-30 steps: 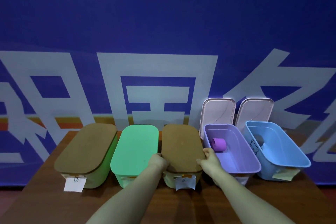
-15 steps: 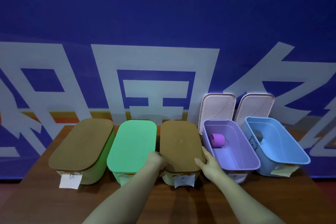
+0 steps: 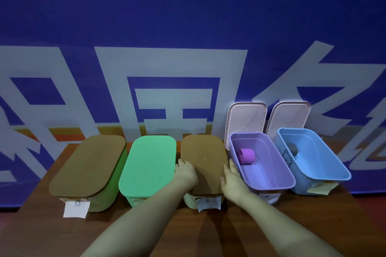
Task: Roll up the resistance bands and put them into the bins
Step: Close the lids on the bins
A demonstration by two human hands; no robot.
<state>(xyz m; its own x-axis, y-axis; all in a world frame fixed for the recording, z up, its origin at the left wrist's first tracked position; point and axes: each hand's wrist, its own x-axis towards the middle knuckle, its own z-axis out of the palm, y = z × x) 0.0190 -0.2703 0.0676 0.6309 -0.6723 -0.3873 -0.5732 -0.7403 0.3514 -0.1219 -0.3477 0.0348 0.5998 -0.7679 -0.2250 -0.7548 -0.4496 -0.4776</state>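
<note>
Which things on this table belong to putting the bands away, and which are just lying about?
Job: middle bin's brown lid, gripped by left hand, touched by right hand; purple bin holding purple roll; blue bin.
Lying about: left pale lid, right pale lid; paper label.

Large white 国-like character (image 3: 171, 62) on blue backdrop (image 3: 188, 16); paper labels (image 3: 75, 208) illegible

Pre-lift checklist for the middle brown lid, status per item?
1. Left hand at the left edge of the middle brown lid: ok, fingers curl over it.
2. Right hand at its right edge: ok, straight fingers lie along it.
3. Lid top free of objects: ok.
4. Clearance to the purple bin: not ok, the narrow gap holds the right hand.
5. Band in hand: not ok; a purple roll sits in the purple bin.
6. What's under the lid: cannot tell.
</note>
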